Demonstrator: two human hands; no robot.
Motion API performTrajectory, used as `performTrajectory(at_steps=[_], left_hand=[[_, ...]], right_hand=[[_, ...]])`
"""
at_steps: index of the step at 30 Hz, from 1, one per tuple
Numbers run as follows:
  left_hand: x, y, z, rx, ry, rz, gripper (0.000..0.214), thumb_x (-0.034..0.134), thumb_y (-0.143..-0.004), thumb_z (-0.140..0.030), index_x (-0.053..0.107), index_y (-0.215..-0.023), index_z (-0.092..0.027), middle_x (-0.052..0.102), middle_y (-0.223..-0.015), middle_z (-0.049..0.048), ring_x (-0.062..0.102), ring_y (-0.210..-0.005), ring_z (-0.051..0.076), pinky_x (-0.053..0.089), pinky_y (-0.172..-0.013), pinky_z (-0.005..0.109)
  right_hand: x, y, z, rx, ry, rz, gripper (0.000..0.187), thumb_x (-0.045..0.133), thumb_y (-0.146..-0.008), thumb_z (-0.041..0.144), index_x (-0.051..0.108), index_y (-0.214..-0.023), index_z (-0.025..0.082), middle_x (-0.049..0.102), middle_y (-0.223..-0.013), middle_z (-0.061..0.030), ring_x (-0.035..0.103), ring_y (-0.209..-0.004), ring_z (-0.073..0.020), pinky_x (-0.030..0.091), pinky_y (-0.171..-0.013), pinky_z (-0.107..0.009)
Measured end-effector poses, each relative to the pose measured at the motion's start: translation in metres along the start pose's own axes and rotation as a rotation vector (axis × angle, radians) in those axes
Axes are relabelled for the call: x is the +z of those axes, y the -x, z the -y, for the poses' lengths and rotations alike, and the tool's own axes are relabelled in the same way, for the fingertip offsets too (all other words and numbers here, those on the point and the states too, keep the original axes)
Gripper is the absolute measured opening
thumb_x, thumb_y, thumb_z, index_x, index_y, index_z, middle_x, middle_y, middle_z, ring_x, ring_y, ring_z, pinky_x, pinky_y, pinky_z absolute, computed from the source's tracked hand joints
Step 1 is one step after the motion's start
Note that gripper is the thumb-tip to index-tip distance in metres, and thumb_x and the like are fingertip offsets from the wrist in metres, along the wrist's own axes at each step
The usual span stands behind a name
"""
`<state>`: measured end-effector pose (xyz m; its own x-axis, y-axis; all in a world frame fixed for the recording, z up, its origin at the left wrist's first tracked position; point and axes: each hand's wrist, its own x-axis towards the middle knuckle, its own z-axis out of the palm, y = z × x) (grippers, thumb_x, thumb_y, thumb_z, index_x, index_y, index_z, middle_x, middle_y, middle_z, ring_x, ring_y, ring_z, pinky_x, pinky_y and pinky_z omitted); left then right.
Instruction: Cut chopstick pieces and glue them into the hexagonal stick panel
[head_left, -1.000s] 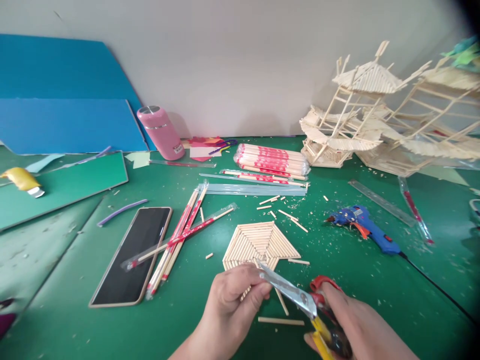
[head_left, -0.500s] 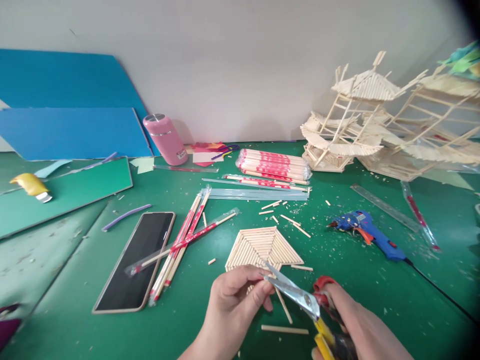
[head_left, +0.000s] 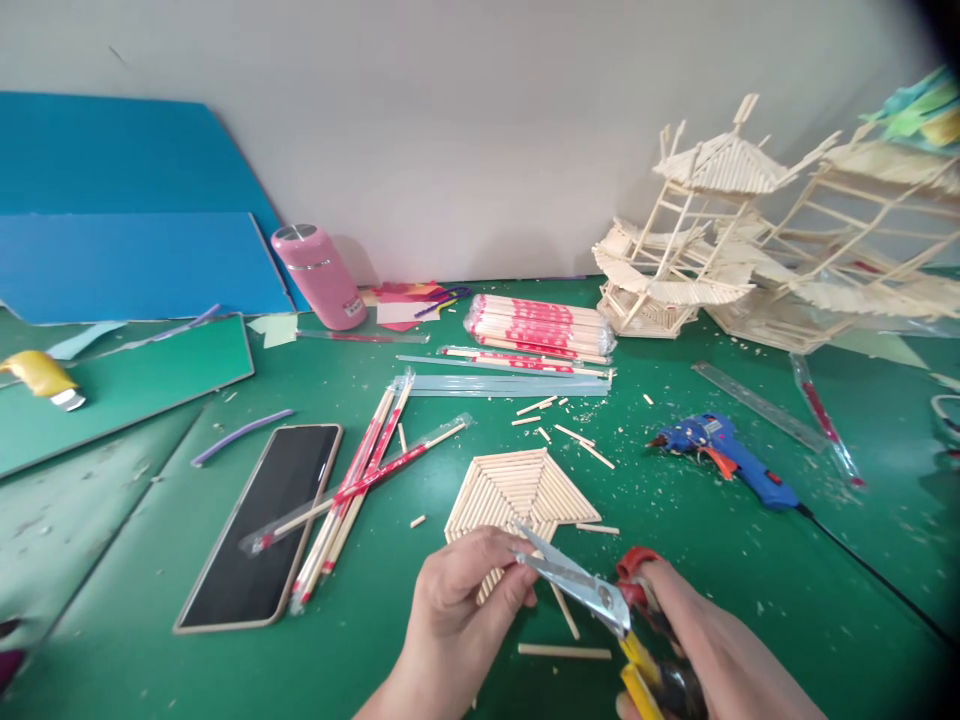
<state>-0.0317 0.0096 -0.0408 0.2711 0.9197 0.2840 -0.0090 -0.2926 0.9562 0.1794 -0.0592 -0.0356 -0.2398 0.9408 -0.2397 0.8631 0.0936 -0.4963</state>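
My left hand [head_left: 461, 600] is closed in a pinch at the tip of the scissors, on something too small to make out. It hovers over the near edge of a flat fan-shaped panel of wooden sticks [head_left: 517, 485] lying on the green mat. My right hand [head_left: 705, 650] grips the red and yellow handles of the scissors [head_left: 585, 585], whose blades are slightly apart and point left toward my left fingers. Loose cut sticks [head_left: 564, 651] lie just below the blades.
A blue glue gun [head_left: 724, 455] lies to the right, a phone [head_left: 262, 525] and wrapped chopsticks [head_left: 360, 475] to the left. A chopstick pack [head_left: 540, 325], pink bottle [head_left: 319, 275], ruler [head_left: 757, 405], blue boards [head_left: 142, 260] and stick-built models [head_left: 720, 240] stand farther back.
Both hands stay together at the panel's near edge. The scissor blades look a little more apart now. The view shifted slightly.
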Motion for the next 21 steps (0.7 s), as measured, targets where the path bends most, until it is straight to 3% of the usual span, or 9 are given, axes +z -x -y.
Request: performTrajectory(at_steps=[4, 9, 13, 21], left_hand=[[-0.0001, -0.0007, -0.0009, 0.036, -0.056, 0.005, 0.018, 0.057, -0.075, -0.002, 0.064, -0.08, -0.018, 0.064, -0.069, 0.0031, 0.06, -0.054, 0.011, 0.05, -0.05, 0.018], [-0.0002, -0.0026, -0.0027, 0.076, -0.14, 0.029, 0.016, 0.056, -0.075, -0.003, 0.062, -0.077, -0.017, 0.062, -0.06, 0.0016, 0.059, -0.054, 0.012, 0.048, -0.051, 0.018], [-0.0014, -0.004, -0.006, 0.097, -0.213, 0.059, 0.015, 0.054, -0.077, -0.004, 0.059, -0.072, -0.017, 0.061, -0.059, 0.0022, 0.059, -0.056, 0.012, 0.046, -0.05, 0.018], [-0.0028, -0.004, -0.0086, 0.162, -0.289, 0.051, 0.015, 0.053, -0.076, -0.002, 0.059, -0.073, -0.016, 0.06, -0.057, 0.0011, 0.056, -0.054, 0.01, 0.043, -0.048, 0.015]], right_hand=[[0.0001, 0.0009, -0.0009, 0.031, 0.01, -0.003, 0.057, 0.056, -0.069, 0.041, 0.036, -0.114, 0.013, 0.063, -0.089, -0.0139, 0.064, -0.074, -0.0254, 0.053, -0.058, -0.034], [-0.0007, 0.0012, 0.0002, 0.044, -0.014, 0.023, 0.046, 0.056, -0.068, 0.041, 0.043, -0.104, 0.014, 0.063, -0.081, -0.011, 0.064, -0.068, -0.0234, 0.053, -0.055, -0.033], [-0.0002, -0.0002, 0.0029, 0.025, 0.04, -0.027, 0.04, 0.056, -0.067, 0.04, 0.048, -0.096, 0.014, 0.063, -0.074, -0.0096, 0.062, -0.059, -0.0215, 0.05, -0.05, -0.032], [0.0023, 0.0015, 0.0016, -0.004, 0.042, -0.076, 0.035, 0.059, -0.066, 0.036, 0.052, -0.094, 0.015, 0.062, -0.065, -0.0052, 0.06, -0.053, -0.0189, 0.044, -0.046, -0.025]])
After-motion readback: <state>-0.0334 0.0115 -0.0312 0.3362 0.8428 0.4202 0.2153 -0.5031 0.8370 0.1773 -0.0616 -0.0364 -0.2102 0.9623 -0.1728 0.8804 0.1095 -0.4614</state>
